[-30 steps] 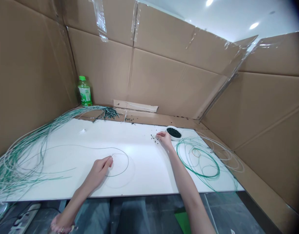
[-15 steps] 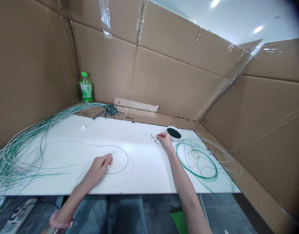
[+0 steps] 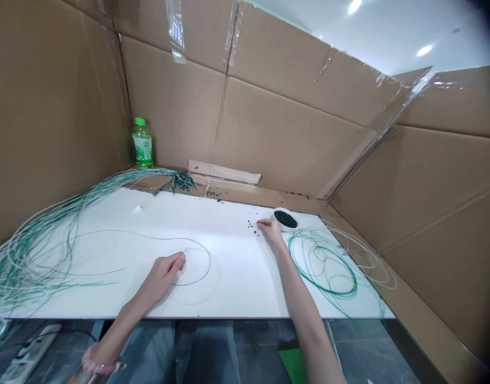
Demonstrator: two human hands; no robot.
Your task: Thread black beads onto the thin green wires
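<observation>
In the head view, my left hand is closed in a pinch on the end of a thin wire, just above the white tabletop. The wire curves in a loop to the right of the hand and runs back left to the bundle. My right hand has its fingertips pressed together beside several loose dark beads; whatever is between them is too small to make out. Right behind that hand stands a white bowl filled with dark green beads.
A long bundle of green and white wires lies along the left side. Coiled green wire rests at the right. A green bottle stands in the back left corner. Cardboard walls enclose the white table. A power strip is below.
Both hands keep nearly the same place and the same pinch. The view has shifted very slightly.
</observation>
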